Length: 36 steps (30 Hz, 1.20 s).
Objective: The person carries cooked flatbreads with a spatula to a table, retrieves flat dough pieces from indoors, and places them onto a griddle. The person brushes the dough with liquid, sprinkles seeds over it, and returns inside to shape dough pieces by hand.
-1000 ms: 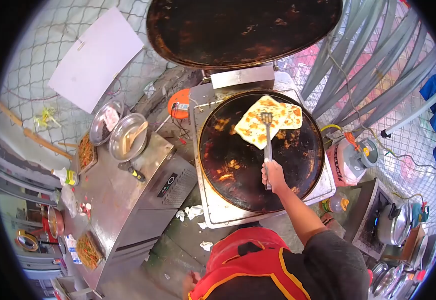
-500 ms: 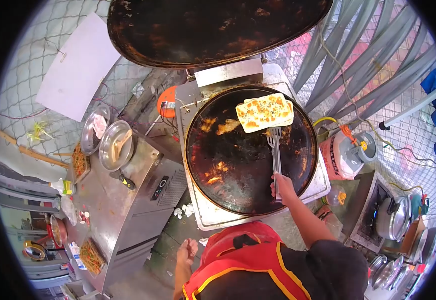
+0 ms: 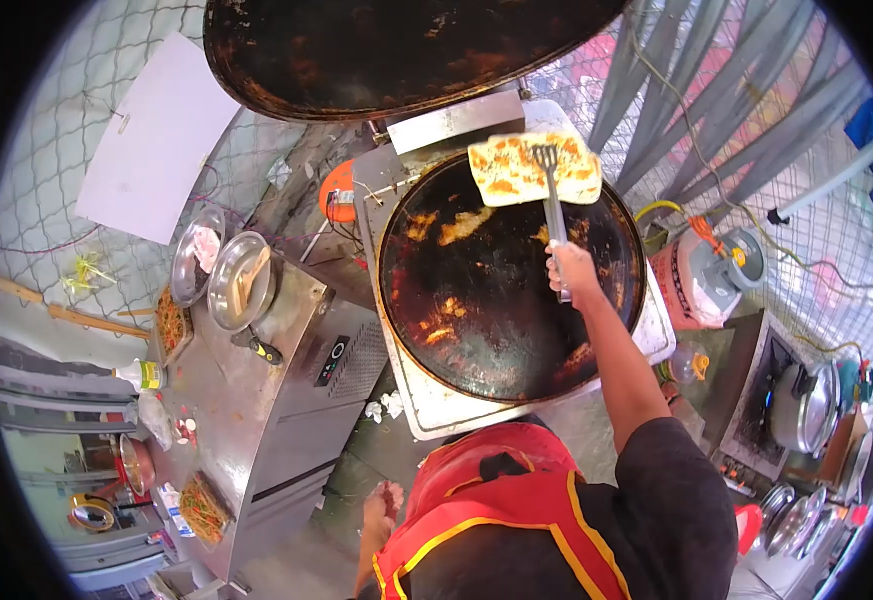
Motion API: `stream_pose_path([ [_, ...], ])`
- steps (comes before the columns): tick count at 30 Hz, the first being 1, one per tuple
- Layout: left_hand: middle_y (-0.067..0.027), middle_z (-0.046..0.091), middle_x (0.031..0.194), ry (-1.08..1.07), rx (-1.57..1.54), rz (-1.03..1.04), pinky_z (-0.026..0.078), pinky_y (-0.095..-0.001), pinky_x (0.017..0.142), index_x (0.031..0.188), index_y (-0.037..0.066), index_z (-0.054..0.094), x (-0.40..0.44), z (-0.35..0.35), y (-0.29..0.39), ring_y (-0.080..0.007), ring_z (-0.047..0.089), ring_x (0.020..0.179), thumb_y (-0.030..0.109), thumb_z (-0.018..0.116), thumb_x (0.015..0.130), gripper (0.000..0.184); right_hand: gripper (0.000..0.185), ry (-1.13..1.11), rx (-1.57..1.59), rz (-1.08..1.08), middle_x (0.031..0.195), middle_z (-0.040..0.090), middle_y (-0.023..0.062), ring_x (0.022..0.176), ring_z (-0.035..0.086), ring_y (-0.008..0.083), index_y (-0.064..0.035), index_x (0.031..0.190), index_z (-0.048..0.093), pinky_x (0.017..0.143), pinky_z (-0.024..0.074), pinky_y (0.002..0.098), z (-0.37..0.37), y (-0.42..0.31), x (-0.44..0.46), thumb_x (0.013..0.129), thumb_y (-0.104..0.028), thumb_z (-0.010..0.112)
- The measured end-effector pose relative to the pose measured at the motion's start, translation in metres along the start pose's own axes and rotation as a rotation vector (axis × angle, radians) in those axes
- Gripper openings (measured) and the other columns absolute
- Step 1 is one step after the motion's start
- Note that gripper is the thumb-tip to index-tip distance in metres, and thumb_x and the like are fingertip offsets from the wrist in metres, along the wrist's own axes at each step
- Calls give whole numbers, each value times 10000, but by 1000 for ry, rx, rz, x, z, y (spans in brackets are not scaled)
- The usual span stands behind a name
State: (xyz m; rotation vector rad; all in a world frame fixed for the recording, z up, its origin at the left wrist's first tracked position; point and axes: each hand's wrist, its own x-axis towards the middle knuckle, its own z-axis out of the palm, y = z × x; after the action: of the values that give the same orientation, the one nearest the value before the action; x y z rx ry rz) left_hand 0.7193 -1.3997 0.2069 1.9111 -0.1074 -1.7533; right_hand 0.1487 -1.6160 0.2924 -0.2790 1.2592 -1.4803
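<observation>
My right hand is closed around the handle of a pair of slotted metal tongs. The slotted end lies over a browned, roughly rectangular flatbread at the far side of a large round griddle; its far edge reaches past the griddle's rim. Whether the lower jaw is under the bread is hidden. Browned scraps of dough stick to the dark griddle surface. Low beside the red apron, my left hand hangs with curled fingers, and nothing shows in it.
The griddle's raised lid stands behind it. To the left, a metal counter holds steel bowls and trays of shredded food. A gas cylinder stands right of the griddle, near a stove with a pot.
My right hand and the tongs have moved away from me across the griddle. The slotted end now lies over the flatbread, which has shifted toward the far rim. My left hand still hangs low.
</observation>
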Motion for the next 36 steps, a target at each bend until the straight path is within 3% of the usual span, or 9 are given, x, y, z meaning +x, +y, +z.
stream_pose_path([
  [8, -87, 617, 797, -335, 367, -72, 494, -308, 548, 953, 48, 557, 112, -43, -2, -196, 600, 673, 228, 470, 926, 201, 239, 287, -68, -368, 651, 462, -7, 439, 384, 48, -31, 1011, 524, 367, 292, 196, -72, -40, -257, 869, -221, 553],
  [10, -88, 613, 773, -390, 596, -76, 486, -305, 530, 939, 52, 553, 145, -40, 9, -190, 599, 662, 233, 480, 922, 196, 255, 383, -40, -428, 625, 410, -18, 418, 332, 45, -41, 997, 503, 354, 253, 187, -82, -23, -351, 904, -279, 509],
  [14, -78, 586, 719, -94, 833, -11, 456, -305, 486, 864, 72, 540, 149, -9, 1, -174, 575, 614, 235, 501, 902, 172, 301, 721, -25, -463, 615, 406, -19, 400, 344, 46, -43, 1036, 494, 340, 282, 184, -120, 51, -531, 879, -299, 516],
  [19, -56, 540, 667, -386, 1177, -29, 435, -319, 476, 805, 98, 514, 163, 43, -32, -178, 537, 581, 219, 500, 882, 144, 222, 1148, 189, -393, 630, 454, -1, 418, 383, 61, -60, 979, 505, 359, 318, 212, -134, 151, -710, 871, -254, 514],
  [23, -39, 571, 771, -1066, 2440, 741, 454, -331, 580, 833, 123, 555, 63, 144, -90, -187, 561, 724, 224, 561, 811, 103, 207, 1290, 477, -498, 640, 458, 2, 440, 387, 57, -33, 1003, 508, 366, 303, 210, -151, 238, -828, 896, -210, 520],
  [26, -30, 593, 839, -1514, 3040, 1402, 468, -332, 645, 859, 135, 586, 7, 191, -177, -187, 576, 802, 224, 581, 780, 119, 200, 1395, 621, -555, 638, 467, 6, 435, 396, 60, -28, 990, 511, 362, 304, 212, -179, 305, -891, 895, -204, 521],
  [30, -27, 621, 900, -1619, 3556, 2133, 488, -308, 697, 905, 129, 625, -57, 212, -321, -171, 586, 829, 214, 539, 796, 163, 183, 1529, 732, -546, 629, 481, 2, 429, 412, 60, -31, 952, 518, 339, 311, 214, -214, 364, -998, 895, -206, 509],
  [33, -71, 625, 911, -1126, 2745, 993, 502, -306, 688, 1004, 76, 604, -154, 187, -433, -169, 608, 800, 154, 492, 858, 199, 184, 1597, 747, -541, 618, 484, 1, 420, 419, 67, -31, 930, 524, 342, 331, 217, -247, 403, -1067, 898, -211, 500],
  [36, -100, 629, 880, -1390, 2203, 741, 499, -279, 656, 1070, 10, 568, -188, 167, -565, -156, 622, 763, 136, 480, 889, 237, 180, 1640, 885, -621, 601, 472, -6, 411, 416, 76, -39, 922, 524, 352, 332, 227, -290, 432, -1140, 891, -216, 514],
])
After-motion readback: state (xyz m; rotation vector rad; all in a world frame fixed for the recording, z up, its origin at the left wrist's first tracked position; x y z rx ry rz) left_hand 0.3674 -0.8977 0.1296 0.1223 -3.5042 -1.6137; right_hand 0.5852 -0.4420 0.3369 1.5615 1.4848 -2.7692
